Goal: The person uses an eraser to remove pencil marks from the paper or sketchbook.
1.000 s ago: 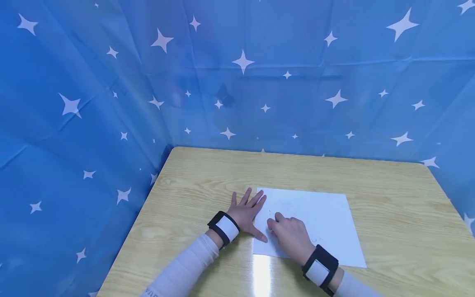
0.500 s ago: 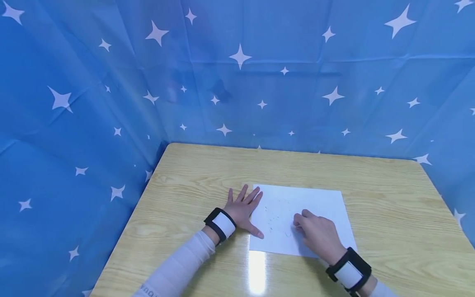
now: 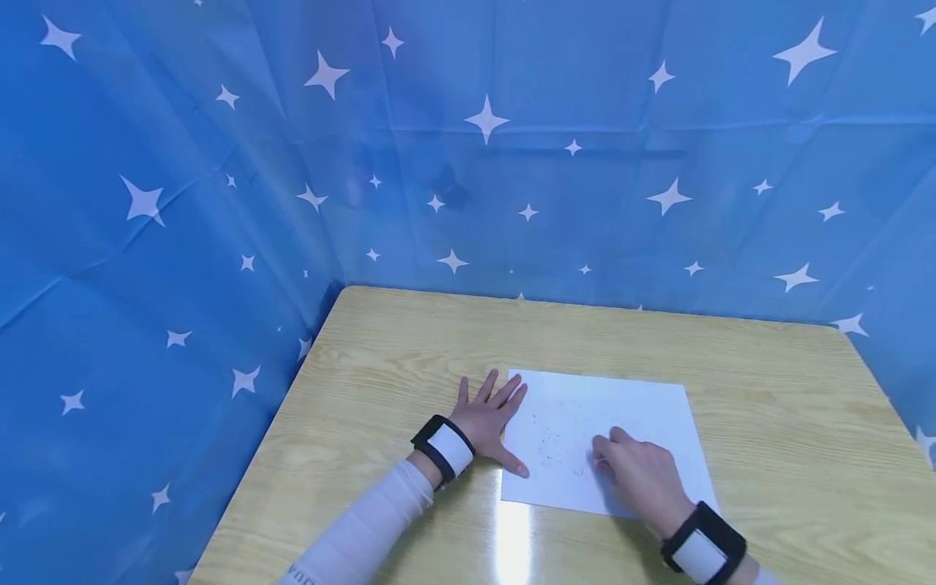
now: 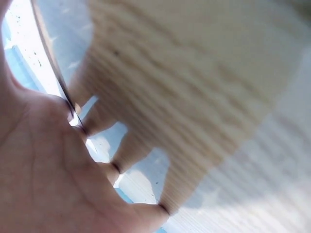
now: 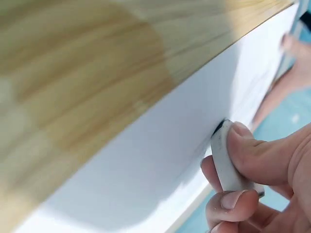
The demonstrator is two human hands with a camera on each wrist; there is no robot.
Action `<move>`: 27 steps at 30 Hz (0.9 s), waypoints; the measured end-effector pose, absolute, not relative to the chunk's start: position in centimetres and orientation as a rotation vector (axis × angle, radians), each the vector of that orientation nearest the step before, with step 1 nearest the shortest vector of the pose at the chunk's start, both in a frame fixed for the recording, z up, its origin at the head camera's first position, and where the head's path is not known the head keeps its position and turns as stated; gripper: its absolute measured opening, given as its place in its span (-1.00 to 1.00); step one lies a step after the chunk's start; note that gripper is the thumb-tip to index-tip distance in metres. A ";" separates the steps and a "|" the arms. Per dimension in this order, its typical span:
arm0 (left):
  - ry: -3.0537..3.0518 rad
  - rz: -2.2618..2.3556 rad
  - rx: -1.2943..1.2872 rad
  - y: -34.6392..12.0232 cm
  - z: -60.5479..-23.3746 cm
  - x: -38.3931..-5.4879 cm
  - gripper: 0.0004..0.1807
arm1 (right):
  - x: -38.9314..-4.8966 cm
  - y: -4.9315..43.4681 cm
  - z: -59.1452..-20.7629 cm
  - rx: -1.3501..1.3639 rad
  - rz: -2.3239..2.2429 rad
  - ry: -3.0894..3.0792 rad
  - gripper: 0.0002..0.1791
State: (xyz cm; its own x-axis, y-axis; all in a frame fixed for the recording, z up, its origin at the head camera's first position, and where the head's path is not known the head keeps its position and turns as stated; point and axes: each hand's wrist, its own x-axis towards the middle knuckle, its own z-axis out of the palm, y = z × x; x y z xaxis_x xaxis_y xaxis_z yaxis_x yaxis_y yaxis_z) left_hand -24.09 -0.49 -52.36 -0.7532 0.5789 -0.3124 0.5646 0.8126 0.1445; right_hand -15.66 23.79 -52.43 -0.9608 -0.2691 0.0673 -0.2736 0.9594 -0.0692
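Observation:
A sheet of white paper (image 3: pixel 643 406) lies on the wooden table, with faint marks and small dark crumbs (image 3: pixel 550 439) on its left half. My left hand (image 3: pixel 483 422) rests with spread, straight fingers over the sheet's left edge, the thumb on the paper. Between thumb and fingers my right hand (image 3: pixel 643 479) pinches a white eraser (image 5: pixel 224 158). In the right wrist view the eraser's dark, smudged end is right at the paper surface. The head view hides the eraser behind the right hand.
The wooden table (image 3: pixel 409 333) extends around the sheet on all sides. Behind and to the left hangs a blue curtain (image 3: pixel 409 219) with white stars. Both wrists wear black bands (image 3: pixel 444 447) with white patches.
My right hand has moved to the right across the paper with the eraser, uncovering marks and crumbs. The left hand stays at the sheet's left edge.

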 end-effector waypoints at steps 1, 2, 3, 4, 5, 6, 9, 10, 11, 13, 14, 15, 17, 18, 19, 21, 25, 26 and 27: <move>2.655 0.060 0.867 -0.7 -52.3 -24.1 0.48 | -15.4 24.8 -52.4 0.387 0.123 -3.069 -0.88; 2.658 0.063 0.867 -0.9 -52.4 -24.1 0.48 | -15.1 25.5 -52.5 0.367 0.124 -3.075 -0.87; 2.659 0.066 0.864 -1.1 -52.3 -24.0 0.48 | -15.0 26.0 -52.5 0.359 0.130 -3.081 -0.87; 2.656 0.071 0.860 -1.3 -52.2 -24.0 0.48 | -14.9 26.3 -52.4 0.354 0.135 -3.092 -0.87; 2.656 0.081 0.855 -1.4 -52.2 -23.9 0.48 | -15.0 26.3 -52.3 0.352 0.139 -3.103 -0.86; 2.653 0.089 0.853 -1.5 -52.2 -23.9 0.48 | -15.2 26.0 -52.2 0.349 0.138 -3.106 -0.86; 2.635 0.103 0.846 -1.2 -52.3 -23.6 0.48 | -15.9 24.1 -51.9 0.381 0.163 -3.100 -0.85; 2.633 0.102 0.846 -1.0 -52.3 -23.5 0.47 | -16.2 23.2 -51.9 0.412 0.189 -3.097 -0.85; 2.633 0.105 0.845 -0.8 -52.4 -23.5 0.47 | -16.4 22.2 -52.0 0.455 0.210 -3.082 -0.86; 2.625 0.105 0.847 -0.3 -52.6 -23.4 0.46 | -16.5 20.1 -52.4 0.567 0.252 -3.038 -0.88; 2.625 0.110 0.850 -0.1 -52.7 -23.3 0.45 | -16.5 19.2 -52.6 0.618 0.258 -3.019 -0.90; 2.626 0.110 0.856 0.2 -52.8 -23.3 0.44 | -16.5 18.6 -52.8 0.647 0.258 -3.004 -0.91; 2.633 0.108 0.868 0.6 -52.8 -23.4 0.44 | -16.4 18.0 -53.0 0.650 0.231 -2.987 -0.93; 2.636 0.099 0.872 0.7 -52.8 -23.5 0.44 | -16.3 18.2 -53.1 0.632 0.217 -2.988 -0.93; 2.645 0.097 0.875 0.8 -52.8 -23.6 0.44 | -16.3 18.5 -53.0 0.600 0.205 -3.000 -0.93; 2.653 0.075 0.879 0.8 -52.7 -23.8 0.46 | -16.0 19.9 -52.8 0.527 0.186 -3.034 -0.93; 2.650 0.068 0.882 0.2 -52.5 -24.0 0.48 | -15.3 23.8 -52.4 0.383 0.158 -3.076 -0.88; 2.650 0.067 0.883 0.0 -52.4 -24.0 0.48 | -15.1 24.7 -52.4 0.357 0.155 -3.076 -0.86; 2.650 0.068 0.883 -0.2 -52.4 -24.0 0.48 | -14.9 25.5 -52.4 0.342 0.155 -3.073 -0.84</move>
